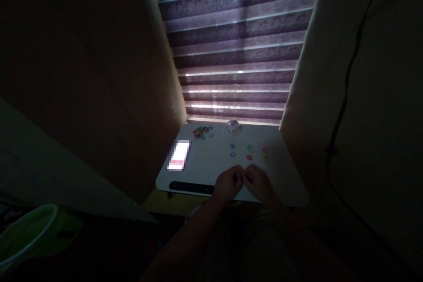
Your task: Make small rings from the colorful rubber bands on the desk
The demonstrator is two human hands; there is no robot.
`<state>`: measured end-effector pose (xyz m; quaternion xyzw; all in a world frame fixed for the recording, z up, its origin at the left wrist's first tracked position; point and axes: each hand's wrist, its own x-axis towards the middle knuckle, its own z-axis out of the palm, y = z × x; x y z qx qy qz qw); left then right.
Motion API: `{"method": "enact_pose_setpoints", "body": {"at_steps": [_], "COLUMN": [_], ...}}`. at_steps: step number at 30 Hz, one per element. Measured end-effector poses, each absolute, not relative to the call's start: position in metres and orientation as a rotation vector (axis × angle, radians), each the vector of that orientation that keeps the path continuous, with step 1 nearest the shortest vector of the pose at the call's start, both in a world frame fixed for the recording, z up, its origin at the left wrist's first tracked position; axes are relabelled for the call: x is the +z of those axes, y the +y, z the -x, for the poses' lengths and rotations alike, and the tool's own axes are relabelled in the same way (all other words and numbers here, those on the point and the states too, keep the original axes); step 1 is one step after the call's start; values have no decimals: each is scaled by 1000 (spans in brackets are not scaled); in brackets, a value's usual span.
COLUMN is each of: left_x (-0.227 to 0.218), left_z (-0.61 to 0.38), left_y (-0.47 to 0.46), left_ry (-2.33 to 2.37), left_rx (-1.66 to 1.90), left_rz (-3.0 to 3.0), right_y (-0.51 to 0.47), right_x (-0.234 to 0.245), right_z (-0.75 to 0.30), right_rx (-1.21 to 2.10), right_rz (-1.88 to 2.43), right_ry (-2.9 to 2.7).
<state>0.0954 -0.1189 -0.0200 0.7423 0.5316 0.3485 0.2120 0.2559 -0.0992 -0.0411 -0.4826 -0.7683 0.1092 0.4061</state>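
Observation:
My left hand (228, 183) and my right hand (259, 182) meet over the front of a small white table (211, 163). The fingers of both are pinched together, tip to tip. Whatever they hold, if anything, is too small and dark to make out. Just beyond them lie several small coloured rings in short rows: a blue ring (232, 146), a purple ring (233, 154), a green piece (250, 148) that looks like an open curve, a red ring (249, 157), a pink ring (265, 150) and a yellow ring (266, 158).
A pile of mixed coloured rings (201, 132) sits at the far left of the tabletop. Near the back edge stands a clear round container (233, 128). A lit phone (179, 155) lies at left, above a black slot (191, 187). A green bin (36, 233) stands lower left.

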Motion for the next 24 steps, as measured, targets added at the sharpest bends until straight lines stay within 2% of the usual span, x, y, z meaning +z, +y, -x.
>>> {"method": "enact_pose_setpoints", "body": {"at_steps": [24], "left_x": [-21], "left_z": [-96], "left_y": [-119], "left_ry": [1502], "left_rx": [961], "left_rz": [-2051], "right_y": [-100], "right_x": [-43], "right_z": [-258], "right_rx": [321], "right_rz": [1205], "right_ry": [-1954]}}
